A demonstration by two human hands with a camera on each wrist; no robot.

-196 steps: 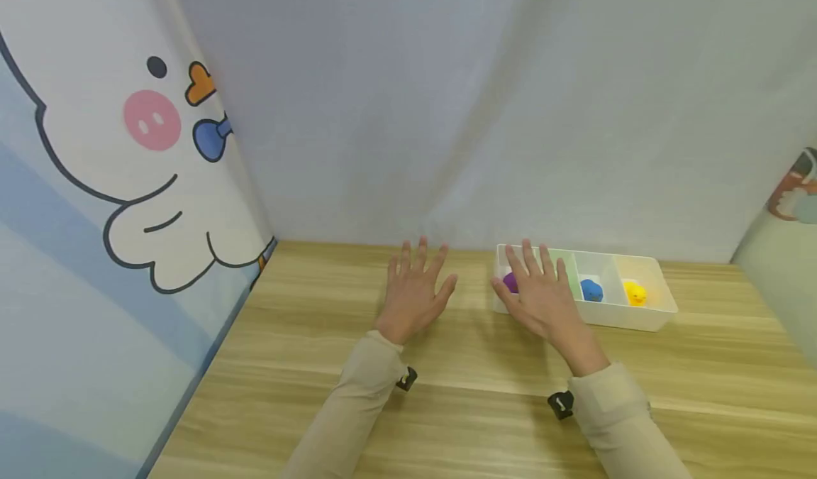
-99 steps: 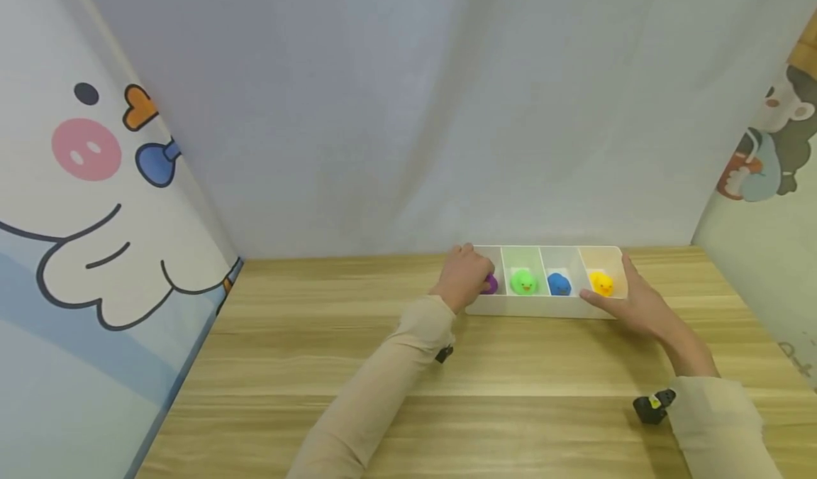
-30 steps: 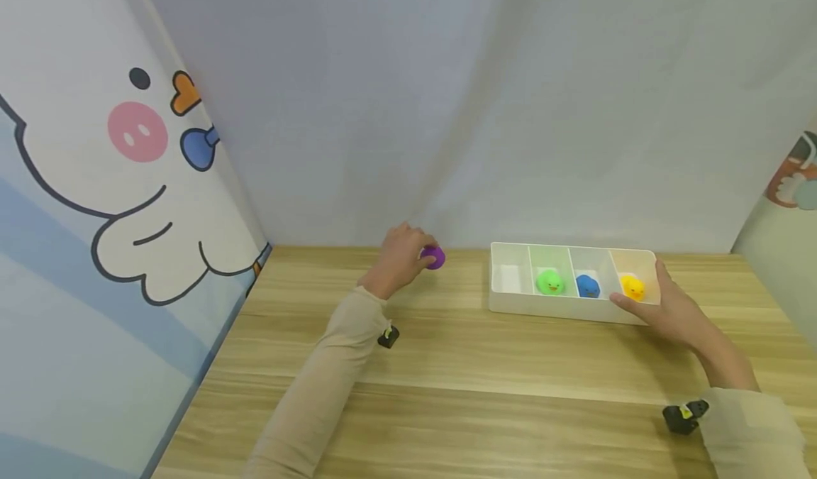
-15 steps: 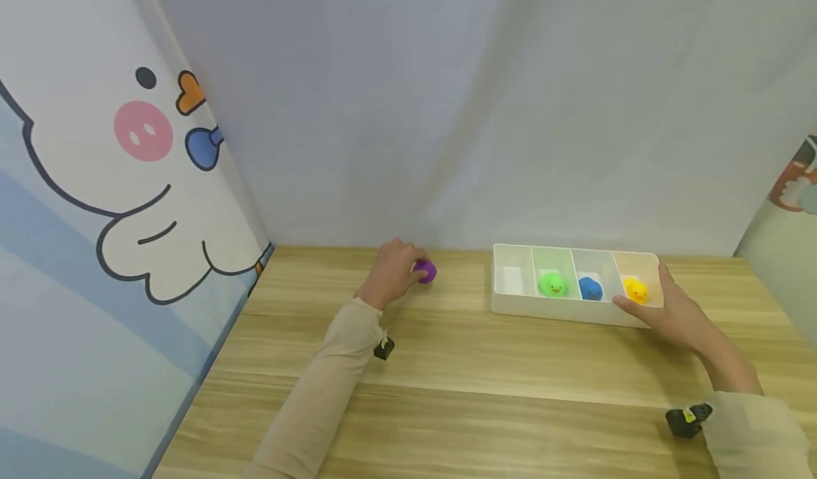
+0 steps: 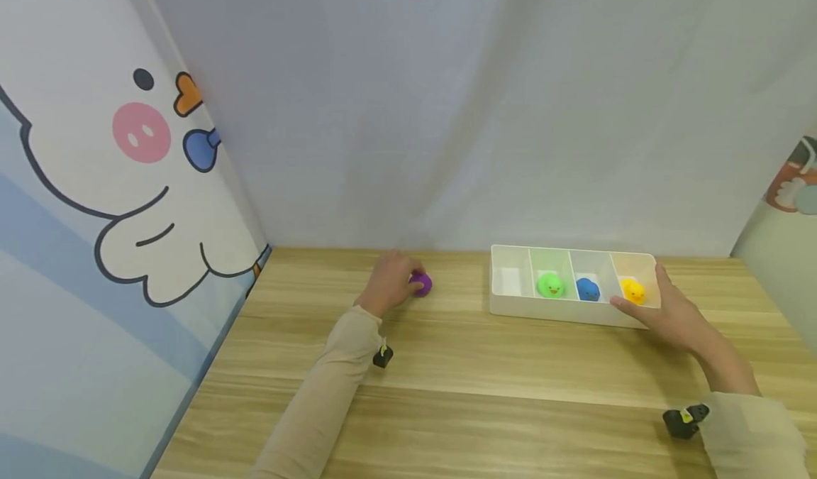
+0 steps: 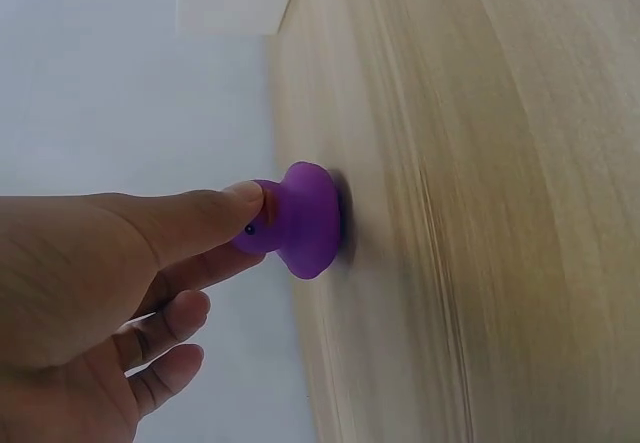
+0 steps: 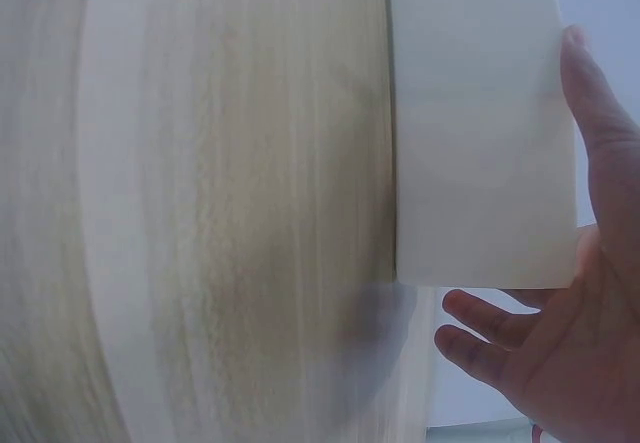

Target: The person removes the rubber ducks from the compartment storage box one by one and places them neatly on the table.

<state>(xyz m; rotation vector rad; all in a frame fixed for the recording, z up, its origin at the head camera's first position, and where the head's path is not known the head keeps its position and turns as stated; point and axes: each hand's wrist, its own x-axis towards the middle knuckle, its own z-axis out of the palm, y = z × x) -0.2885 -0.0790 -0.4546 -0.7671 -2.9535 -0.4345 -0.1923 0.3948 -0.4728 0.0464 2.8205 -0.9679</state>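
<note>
My left hand (image 5: 389,280) pinches a purple rubber duck (image 6: 312,221) by its head between thumb and fingers. The duck's base is at the wooden tabletop, left of the box; whether it bears on the wood I cannot tell. My right hand (image 5: 679,316) grips the right end of a white divided box (image 5: 562,310), thumb on the front rim and fingers at the end wall. Inside the box, a green duck (image 5: 550,285), a blue duck (image 5: 587,289) and a yellow duck (image 5: 633,291) sit in separate compartments. The leftmost compartment (image 5: 510,280) holds nothing.
The wooden table (image 5: 459,422) reaches back to a pale grey curtain (image 5: 357,110). A wall with a cartoon print (image 5: 70,145) stands along the left side, and another pale wall (image 5: 791,273) along the right.
Both hands lay spread at first. The left took the purple duck from the leftmost compartment, carried it left and lowered it to the table. The right moved onto the box's right end.
</note>
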